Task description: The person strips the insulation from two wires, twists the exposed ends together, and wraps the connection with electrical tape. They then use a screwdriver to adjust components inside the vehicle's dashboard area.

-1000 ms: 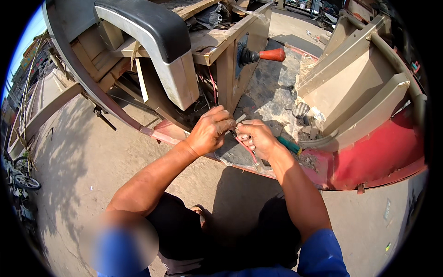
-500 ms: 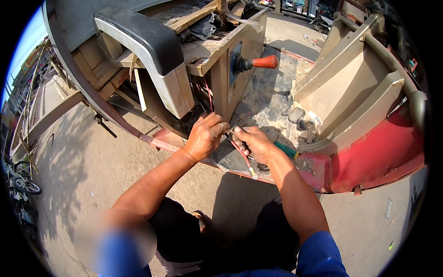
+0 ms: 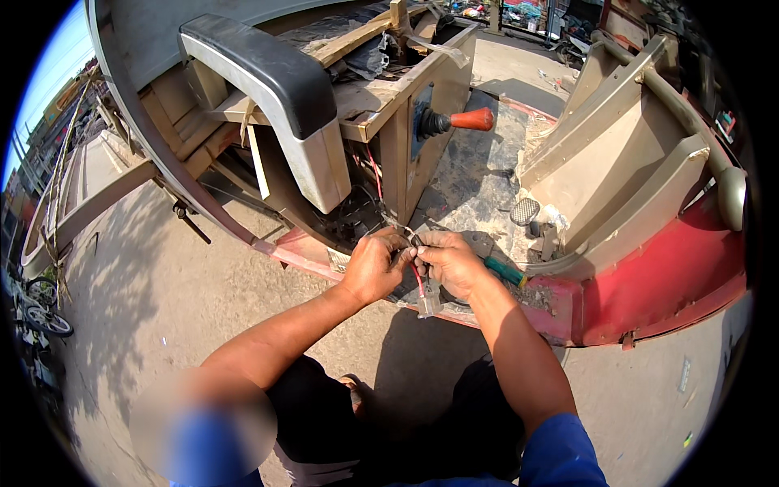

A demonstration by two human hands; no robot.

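Note:
Both hands meet at a bundle of thin wires beside the open side of a vehicle's seat box. My left hand (image 3: 376,265) is closed, its thumb and fingertips pinching the wires. Against it, my right hand (image 3: 449,261) is closed too, gripping the same wires with thumb and forefinger. From below the fingers hangs a red wire (image 3: 419,281) ending in a clear plastic connector (image 3: 428,304). Dark wires (image 3: 362,213) run up from the hands into the opening, where a red cable (image 3: 374,172) also shows. The exact spot being pinched is hidden by the fingers.
A black-and-grey armrest (image 3: 312,154) overhangs the opening. Right of the seat box stands a lever with an orange-red knob (image 3: 472,119). A green-handled tool (image 3: 506,271) lies on the dusty floor near a round pedal (image 3: 525,212). The red body panel (image 3: 657,272) curves along the right.
My left hand has come down and turned, its thumb now beside the right fingertips. The connector has swung left and turned. The view has shifted slightly.

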